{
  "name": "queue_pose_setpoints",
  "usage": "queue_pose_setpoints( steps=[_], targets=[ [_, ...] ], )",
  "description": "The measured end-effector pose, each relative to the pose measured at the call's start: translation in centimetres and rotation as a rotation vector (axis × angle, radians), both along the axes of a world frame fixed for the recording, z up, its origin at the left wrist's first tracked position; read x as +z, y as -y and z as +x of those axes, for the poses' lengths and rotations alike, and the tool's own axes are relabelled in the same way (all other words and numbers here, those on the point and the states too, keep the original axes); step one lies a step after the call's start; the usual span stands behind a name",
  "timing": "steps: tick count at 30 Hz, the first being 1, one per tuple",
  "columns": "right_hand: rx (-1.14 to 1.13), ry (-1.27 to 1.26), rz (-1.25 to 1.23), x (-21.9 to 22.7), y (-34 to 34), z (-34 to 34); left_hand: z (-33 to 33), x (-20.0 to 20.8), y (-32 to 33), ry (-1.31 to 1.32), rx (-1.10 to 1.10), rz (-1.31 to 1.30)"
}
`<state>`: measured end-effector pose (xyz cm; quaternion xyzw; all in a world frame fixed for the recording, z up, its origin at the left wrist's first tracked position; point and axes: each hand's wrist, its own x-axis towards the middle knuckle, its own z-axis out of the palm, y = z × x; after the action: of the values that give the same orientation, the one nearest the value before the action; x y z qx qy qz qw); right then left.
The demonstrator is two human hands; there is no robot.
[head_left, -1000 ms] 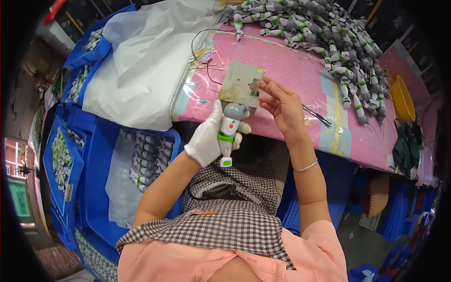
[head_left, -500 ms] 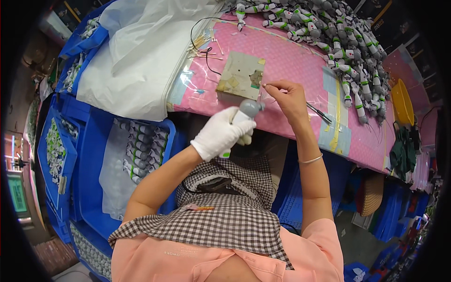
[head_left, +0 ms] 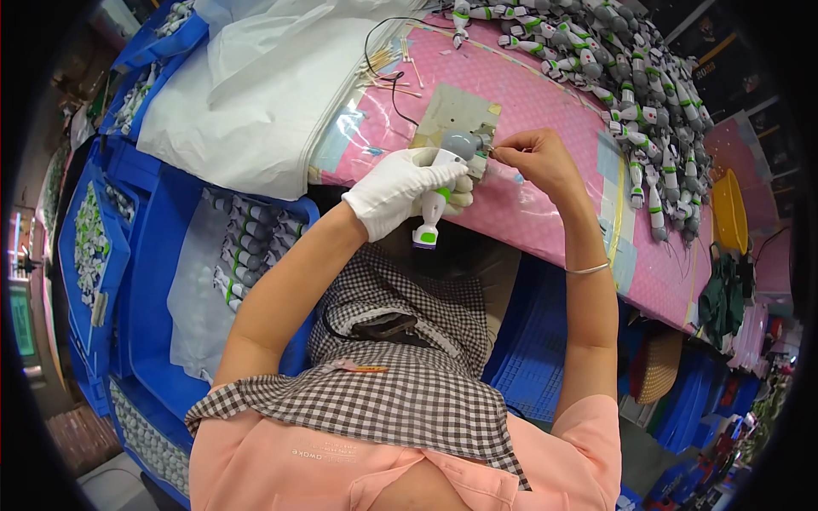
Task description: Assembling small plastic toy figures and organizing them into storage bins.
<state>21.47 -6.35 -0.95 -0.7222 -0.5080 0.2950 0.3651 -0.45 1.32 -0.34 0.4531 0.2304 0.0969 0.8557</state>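
Pink tbl [head_left: 528, 94], toys [head_left: 648, 115], swabs [head_left: 385, 61], gry box [head_left: 452, 107]

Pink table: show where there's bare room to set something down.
Bare: the table between box and toy pile; a front patch between box and right forearm. Crowded: far right, under the pile; left, with swabs and sheet; at the box, with left hand, toy, right hand.

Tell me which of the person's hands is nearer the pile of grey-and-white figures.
Right. The bare right hand is to the lower left of the pile in the picture; the gloved left hand, holding one figure, is farther off to the left.
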Motion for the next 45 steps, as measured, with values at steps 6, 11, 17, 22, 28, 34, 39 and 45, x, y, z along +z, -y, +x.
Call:
queue_pose_setpoints(
  steps=[6, 11, 17, 22, 28, 34, 39, 45],
  targets=[
    [0.002, -0.106, -0.170, 1.4, -1.0, 0.4, 0.3, -0.6, -0.7, 0.099, 0.007, -0.085],
    [0.066, 0.043, -0.186, 1.6, -1.3, -0.6, -0.6, -1.7, -0.2, 0.101, 0.034, -0.008],
    [0.160, 0.004, 0.209, 4.9, 1.2, -5.7, -9.3, -1.1, 0.8, 0.109, 0.201, 0.046],
    [-0.039, 0.042, 0.136, 3.0, 2.9, 1.3, -27.5, -4.1, 1.2, -0.621, 0.911, 0.656],
    [-0.078, -0.176, 0.025, 0.6, 1.4, 6.5, -43.8, -8.0, 12.6, -1.574, -0.277, 0.761],
    [-0.117, -0.092, -0.011, 0.9, 1.1, 7.2, -48.9, -17.5, 19.2, -1.200, -0.554, 0.907],
    [-0.341, 0.297, -0.073, -0.2, 7.0, 15.0, -48.1, -18.3, 20.9, -1.165, -0.543, 1.241],
    [-0.417, 1.042, -0.410, -4.7, 15.1, 25.8, -46.4, -18.9, 22.9, -1.325, -0.477, 1.185]
  ],
)
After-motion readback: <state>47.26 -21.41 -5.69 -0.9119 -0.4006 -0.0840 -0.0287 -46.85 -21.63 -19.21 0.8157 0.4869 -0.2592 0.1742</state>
